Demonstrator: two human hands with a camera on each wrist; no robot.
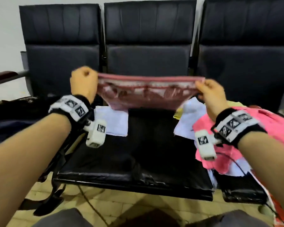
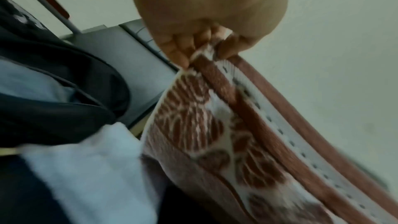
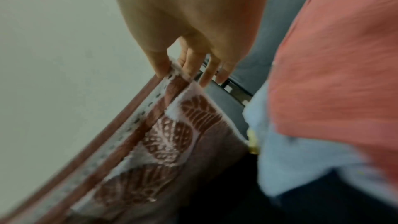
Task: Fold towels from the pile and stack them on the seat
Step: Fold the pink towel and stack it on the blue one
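Observation:
A brown and white leaf-patterned towel (image 1: 146, 94) hangs stretched in the air above the middle black seat (image 1: 133, 158). My left hand (image 1: 84, 82) grips its left top corner in a fist; the curled fingers (image 2: 189, 45) close on the towel (image 2: 215, 125). My right hand (image 1: 208, 90) pinches the right top corner between thumb and fingers (image 3: 161, 64), with the towel (image 3: 163, 135) hanging below. A folded white towel (image 1: 113, 122) lies on the seat's left rear part. The pile with a pink towel (image 1: 236, 141) and white towels (image 1: 190, 118) lies at the right.
Three black padded chairs stand in a row against a pale wall, backrests (image 1: 147, 38) upright. A dark bag (image 1: 20, 108) sits on the left seat. A cable (image 1: 92, 203) runs over the tiled floor below the seat edge. My knees show at the bottom.

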